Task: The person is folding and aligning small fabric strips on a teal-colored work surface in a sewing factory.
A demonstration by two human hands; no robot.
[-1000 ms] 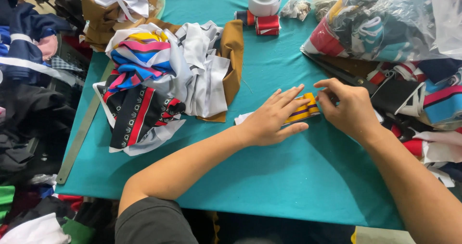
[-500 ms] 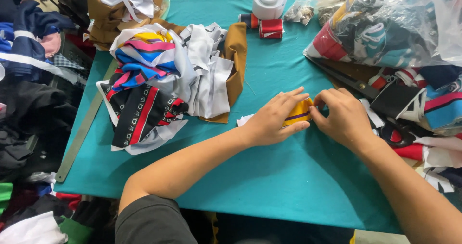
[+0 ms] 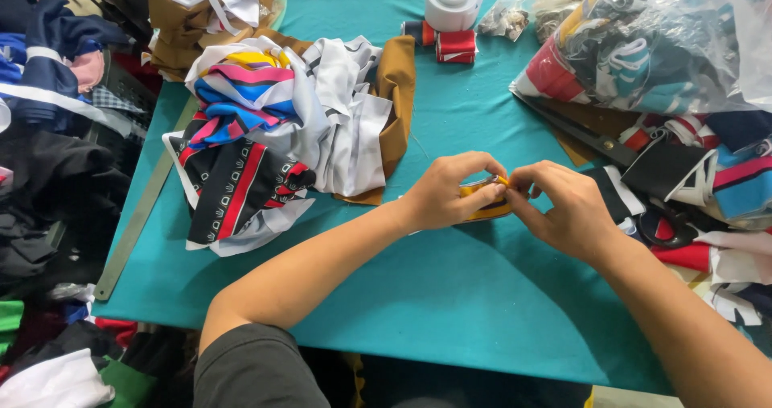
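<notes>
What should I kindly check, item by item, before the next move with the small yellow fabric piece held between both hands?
1. Left hand grips the small yellow fabric piece: ok.
2. Right hand pinches its edge: ok.
3. Piece fully visible: not ok, hands cover most of it.
4. Bare teal tabletop below the hands: ok.
5. Pile of striped fabric cut-outs apart from the hands: ok.
6. Black scissors apart from the right hand: ok.

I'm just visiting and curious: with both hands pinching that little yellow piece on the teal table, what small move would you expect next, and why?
Probably a small tuck or fold of the yellow fabric piece at its top edge. The left hand and right hand meet there, fingertips pinching the same spot, while the piece sits low over the teal table. What exactly they are working on is hidden by the fingers.
</notes>
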